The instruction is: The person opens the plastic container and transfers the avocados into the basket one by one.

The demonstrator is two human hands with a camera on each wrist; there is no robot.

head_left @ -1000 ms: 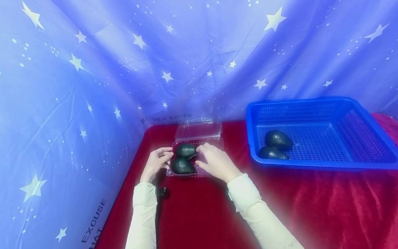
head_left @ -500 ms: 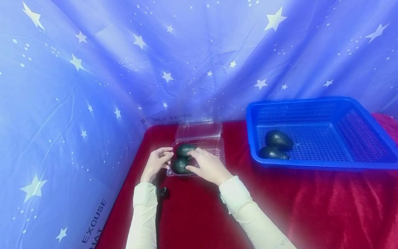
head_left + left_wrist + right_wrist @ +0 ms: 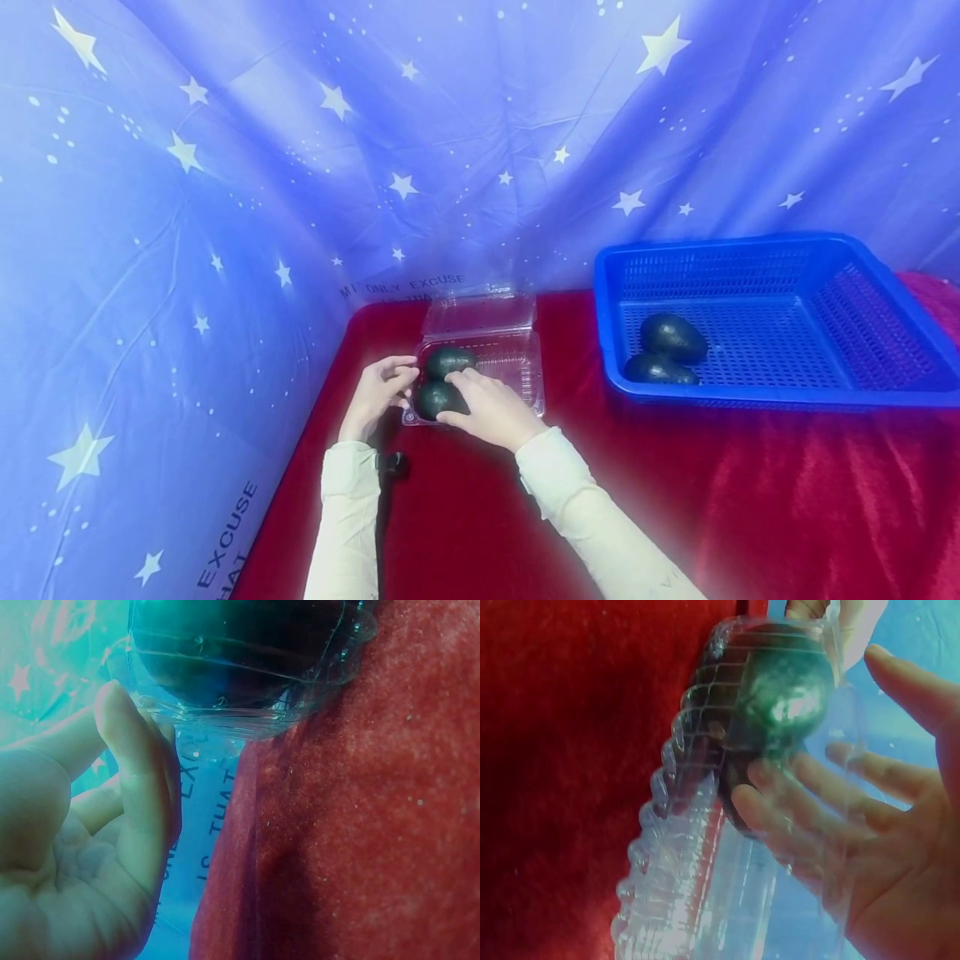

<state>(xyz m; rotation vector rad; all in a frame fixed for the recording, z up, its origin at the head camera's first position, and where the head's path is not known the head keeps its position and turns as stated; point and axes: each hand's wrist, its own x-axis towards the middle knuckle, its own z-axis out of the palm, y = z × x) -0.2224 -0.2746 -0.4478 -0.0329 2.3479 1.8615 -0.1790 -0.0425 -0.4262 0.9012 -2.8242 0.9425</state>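
Observation:
In the head view, two dark green avocados lie in the left half of a clear plastic clamshell [image 3: 513, 358], the far avocado [image 3: 450, 362] behind the near avocado [image 3: 437, 400]. My left hand [image 3: 375, 396] holds the clamshell's left rim with bent fingers. From the left wrist view, the fingertips sit right at the plastic edge. My right hand [image 3: 491, 408] reaches over the near avocado, its thumb in front and fingertips on its right end. Through the plastic, the right wrist view shows loosely extended fingers [image 3: 810, 795] against the dark avocado [image 3: 787, 694].
To the right stands a blue perforated basket [image 3: 750, 396] with two more avocados [image 3: 672, 337] in its left part. The clamshell's lid [image 3: 480, 312] is folded back toward the starry curtain [image 3: 487, 125]. A red cloth [image 3: 465, 517] covers the table.
My right hand has moved left and nearer, from beside the far avocado onto the near one. My left hand has stayed at the clamshell's rim. The basket has not moved.

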